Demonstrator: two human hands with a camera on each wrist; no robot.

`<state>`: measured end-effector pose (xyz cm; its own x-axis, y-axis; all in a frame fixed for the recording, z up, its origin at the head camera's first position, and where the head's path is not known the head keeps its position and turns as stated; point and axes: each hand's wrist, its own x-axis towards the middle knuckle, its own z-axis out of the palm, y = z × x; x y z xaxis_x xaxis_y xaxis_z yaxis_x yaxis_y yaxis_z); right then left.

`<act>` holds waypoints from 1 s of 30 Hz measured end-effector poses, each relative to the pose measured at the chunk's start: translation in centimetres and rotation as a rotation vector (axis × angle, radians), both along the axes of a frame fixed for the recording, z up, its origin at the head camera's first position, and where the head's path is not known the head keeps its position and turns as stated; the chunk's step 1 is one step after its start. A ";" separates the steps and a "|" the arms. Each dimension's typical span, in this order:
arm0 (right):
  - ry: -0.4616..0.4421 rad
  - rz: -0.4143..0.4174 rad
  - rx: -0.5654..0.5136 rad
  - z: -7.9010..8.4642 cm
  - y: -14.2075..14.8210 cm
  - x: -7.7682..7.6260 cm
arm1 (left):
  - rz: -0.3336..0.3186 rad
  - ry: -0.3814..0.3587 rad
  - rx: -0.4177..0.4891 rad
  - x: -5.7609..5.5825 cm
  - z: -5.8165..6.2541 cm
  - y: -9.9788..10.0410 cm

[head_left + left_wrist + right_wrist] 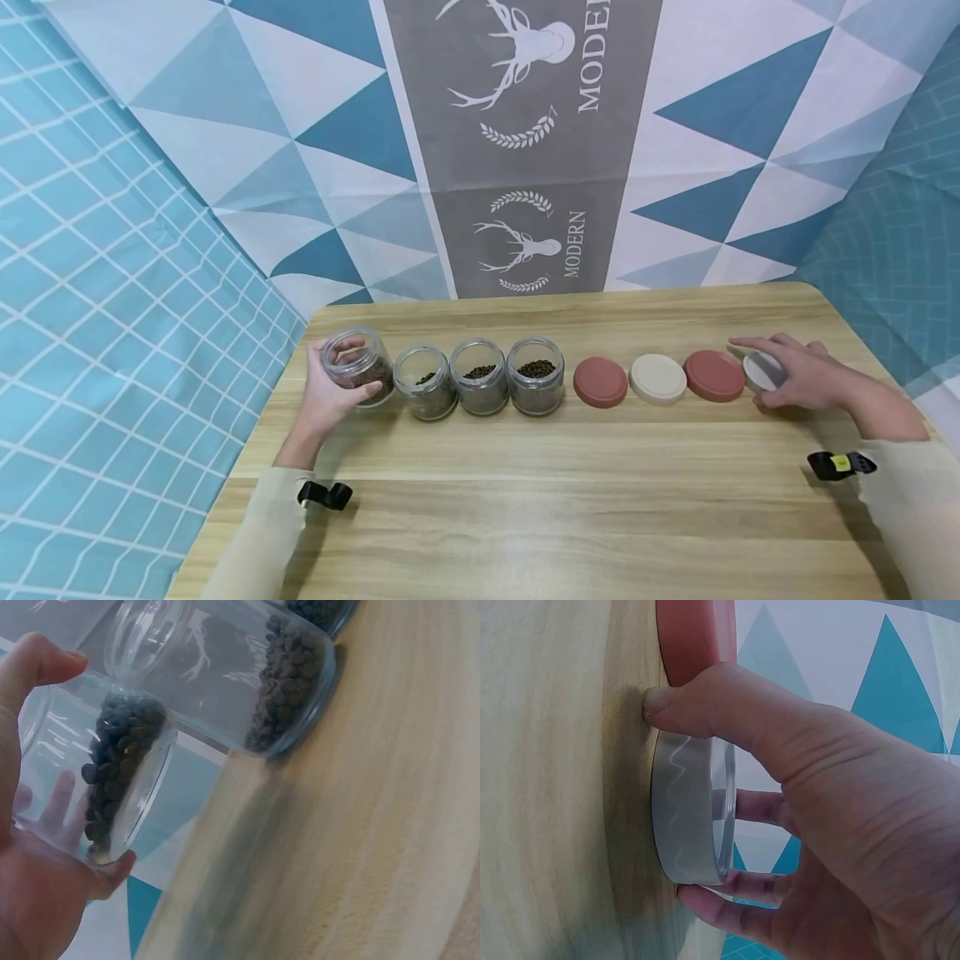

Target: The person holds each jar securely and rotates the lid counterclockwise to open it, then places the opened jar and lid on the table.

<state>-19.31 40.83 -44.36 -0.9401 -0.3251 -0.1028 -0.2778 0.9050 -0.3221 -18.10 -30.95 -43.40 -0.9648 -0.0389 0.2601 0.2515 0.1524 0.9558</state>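
At the far left of the row, my left hand (324, 396) grips a clear glass jar (362, 367) around its side, fingers behind and thumb in front. Small dark brown pellets (116, 769) cover the bottom of this open-topped jar, which leans slightly and is raised off the table in the left wrist view. Beside it stands a second open jar (426, 383) with similar pellets. Over on the right, my right hand (810, 375) holds a round grey-white lid (686, 810) by its edge, thumb on one side and fingers on the other. A clear rim shows along the lid's upper edge.
Two more open jars (478, 387) (536, 387) with pellets continue the row. Three lids lie to their right: a red lid (600, 383), a cream lid (657, 379) and another red lid (715, 376). The wooden table (525, 500) meets a patterned cloth backdrop (525, 183).
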 end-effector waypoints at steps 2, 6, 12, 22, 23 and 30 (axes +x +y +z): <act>-0.005 -0.002 0.001 0.0 0.0 0.0 | -0.001 -0.020 -0.014 0.0 -0.3 0.0; 0.000 -0.001 0.002 0.0 0.0 0.1 | -0.005 -0.050 -0.043 0.0 -0.8 -0.1; -0.002 -0.002 -0.001 -0.1 0.0 0.1 | 0.004 -0.096 -0.100 0.0 -1.3 -0.2; -0.008 -0.003 -0.004 0.0 -0.1 0.1 | -0.046 -0.156 -0.147 0.2 -1.9 -0.7; -0.008 -0.004 -0.002 0.0 -0.1 0.1 | -0.052 -0.165 -0.152 0.2 -1.9 -0.7; -0.008 -0.009 0.001 0.0 -0.1 0.1 | -0.077 -0.209 -0.183 0.3 -1.9 -0.8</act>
<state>-19.24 40.77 -44.36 -0.9420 -0.3170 -0.1103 -0.2676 0.9077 -0.3232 -17.80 -31.72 -45.28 -0.9965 0.0656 0.0513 0.0695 0.3156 0.9463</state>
